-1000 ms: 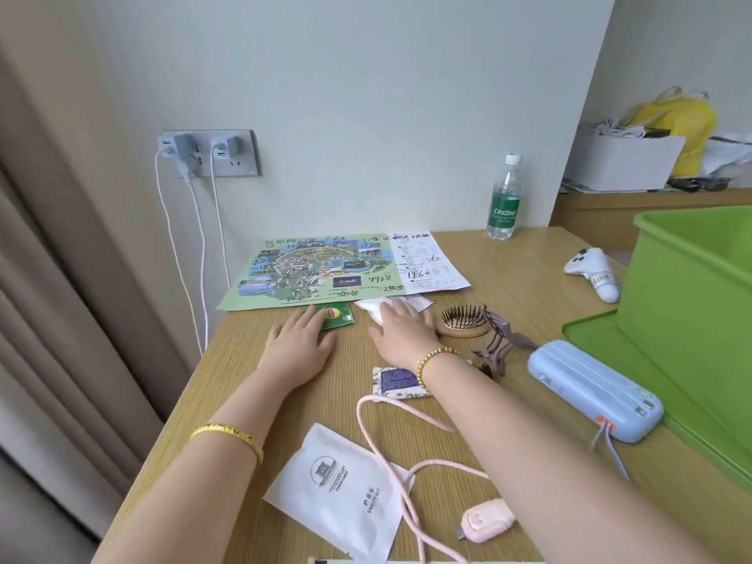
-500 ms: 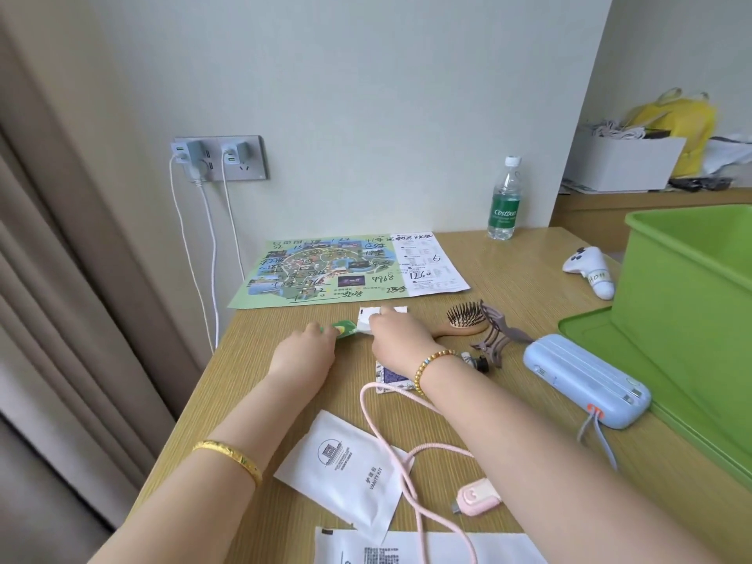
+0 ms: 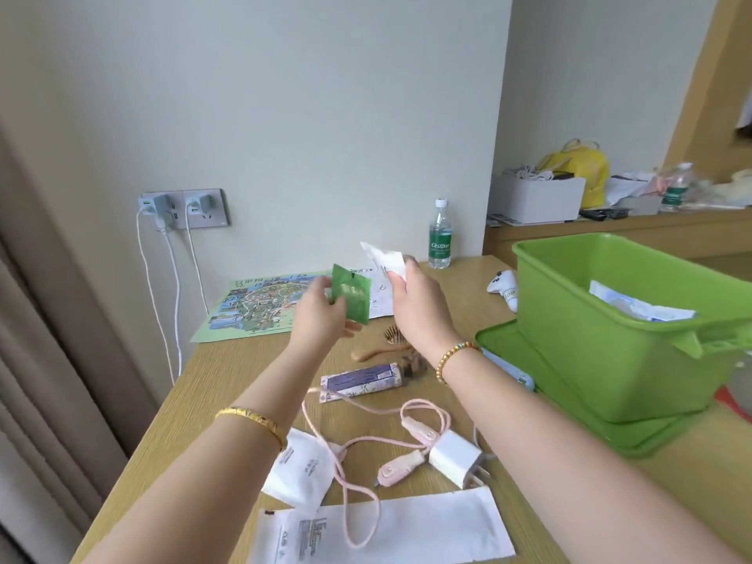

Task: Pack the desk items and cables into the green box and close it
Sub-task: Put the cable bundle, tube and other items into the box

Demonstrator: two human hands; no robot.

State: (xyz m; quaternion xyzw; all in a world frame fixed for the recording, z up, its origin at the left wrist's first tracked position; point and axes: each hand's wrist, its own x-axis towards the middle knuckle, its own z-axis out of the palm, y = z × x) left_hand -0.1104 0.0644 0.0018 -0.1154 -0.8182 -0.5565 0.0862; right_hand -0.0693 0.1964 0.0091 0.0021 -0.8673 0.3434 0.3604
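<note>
My left hand (image 3: pixel 321 315) holds a small green packet (image 3: pixel 350 293) up above the desk. My right hand (image 3: pixel 419 303) grips a white packet (image 3: pixel 384 257) beside it, also raised. The green box (image 3: pixel 602 331) stands open at the right on its lid (image 3: pixel 525 360), with white packaging inside. On the desk lie a pink cable (image 3: pixel 366 445) with a white charger plug (image 3: pixel 455 457), a purple patterned packet (image 3: pixel 362 378), a wooden hairbrush (image 3: pixel 382 346), white sachets (image 3: pixel 303 468) and a long white paper sleeve (image 3: pixel 386 527).
A colourful map (image 3: pixel 256 307) lies flat near the wall. A water bottle (image 3: pixel 440 236) stands at the back, a white game controller (image 3: pixel 504 287) left of the box. Two chargers with white cables (image 3: pixel 162 287) hang from the wall socket (image 3: pixel 183 209). A blue case (image 3: pixel 517 372) peeks past my right wrist.
Both hands have lifted off the desk, the left taking up the green packet and the right the white one. The view has shifted right, showing more of the box.
</note>
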